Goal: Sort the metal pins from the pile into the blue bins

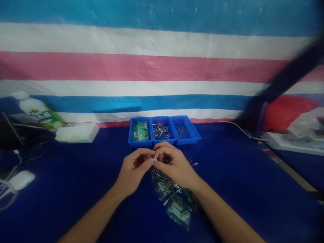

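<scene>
My left hand (135,169) and my right hand (174,163) meet above the middle of the table, both closed in a pinch. Between their fingertips is a small shiny piece (155,158), mostly covered by the fingers; its kind does not show. Under and beside my right hand lies a loose heap of thin metal pins (167,182), perhaps rivets or screws. A clear plastic bag (179,212) with pale short pieces in it lies at the heap's near end.
Behind my hands stand three joined blue bins: the left bin (130,136) holds green packets, the middle bin (174,138) many metal pins, the right bin (193,135) several. A white bottle (37,109), tissue pack (78,132) and white case (22,180) lie left; a red bag (288,113) sits right.
</scene>
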`<control>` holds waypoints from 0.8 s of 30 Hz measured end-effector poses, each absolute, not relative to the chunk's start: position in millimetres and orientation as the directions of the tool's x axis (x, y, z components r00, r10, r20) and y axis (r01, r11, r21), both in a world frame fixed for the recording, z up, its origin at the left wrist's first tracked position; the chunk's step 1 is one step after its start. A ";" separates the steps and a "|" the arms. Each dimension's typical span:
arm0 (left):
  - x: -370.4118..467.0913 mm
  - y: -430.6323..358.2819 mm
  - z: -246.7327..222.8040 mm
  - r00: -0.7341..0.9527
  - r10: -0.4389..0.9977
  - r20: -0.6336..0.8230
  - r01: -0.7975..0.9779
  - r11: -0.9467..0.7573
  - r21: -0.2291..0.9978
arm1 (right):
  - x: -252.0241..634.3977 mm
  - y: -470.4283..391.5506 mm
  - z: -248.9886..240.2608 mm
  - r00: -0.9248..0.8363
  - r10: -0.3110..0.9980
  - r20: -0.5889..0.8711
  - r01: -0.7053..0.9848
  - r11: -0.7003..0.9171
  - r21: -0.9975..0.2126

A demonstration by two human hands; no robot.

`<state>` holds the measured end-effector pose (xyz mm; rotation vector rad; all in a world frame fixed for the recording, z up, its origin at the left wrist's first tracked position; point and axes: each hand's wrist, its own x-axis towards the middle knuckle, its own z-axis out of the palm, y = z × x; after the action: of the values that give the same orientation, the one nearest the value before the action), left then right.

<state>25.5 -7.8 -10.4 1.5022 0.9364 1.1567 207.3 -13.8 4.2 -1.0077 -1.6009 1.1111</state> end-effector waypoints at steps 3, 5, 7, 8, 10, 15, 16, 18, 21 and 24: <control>24.8 -8.5 -13.6 0.264 0.942 0.209 -0.040 -0.206 0.978 | 205.8 -15.6 6.2 -0.220 0.924 0.313 0.124 0.345 -0.930; 23.7 -8.2 -16.2 0.291 0.934 0.208 -0.084 -0.191 0.978 | 206.0 -16.1 6.7 -0.197 0.904 0.379 0.131 0.407 -0.904; 22.8 -7.9 -18.0 0.318 0.925 0.210 -0.123 -0.180 0.976 | 206.9 -16.0 6.4 -0.171 0.888 0.428 0.144 0.452 -0.880; 22.5 -7.9 -18.3 0.330 0.920 0.213 -0.134 -0.178 0.975 | 207.6 -15.7 6.1 -0.158 0.880 0.447 0.154 0.469 -0.870; 22.5 -8.9 -17.7 0.350 0.911 0.218 -0.138 -0.180 0.974 | 209.1 -15.0 5.5 -0.138 0.867 0.480 0.171 0.498 -0.850; 24.0 -13.6 -12.4 0.386 0.893 0.230 -0.126 -0.196 0.973 | 211.1 -14.9 5.8 -0.134 0.837 0.531 0.185 0.548 -0.816; 24.0 -14.1 -11.8 0.392 0.890 0.232 -0.121 -0.200 0.972 | 211.0 -15.3 6.1 -0.133 0.833 0.537 0.185 0.553 -0.812; 23.9 -14.5 -11.4 0.401 0.886 0.233 -0.115 -0.204 0.972 | 210.5 -16.1 6.6 -0.126 0.828 0.546 0.185 0.561 -0.807; 23.7 -14.1 -11.7 0.414 0.881 0.229 -0.113 -0.199 0.973 | 210.0 -16.6 7.2 -0.119 0.832 0.543 0.192 0.555 -0.809; 24.1 -14.3 -10.6 0.421 0.878 0.229 -0.114 -0.199 0.973 | 210.5 -15.8 7.7 -0.099 0.843 0.528 0.193 0.537 -0.821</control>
<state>24.1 -14.3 -10.6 1.4946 0.7112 1.0519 210.5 -15.8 7.7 -0.9003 -1.6093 0.6952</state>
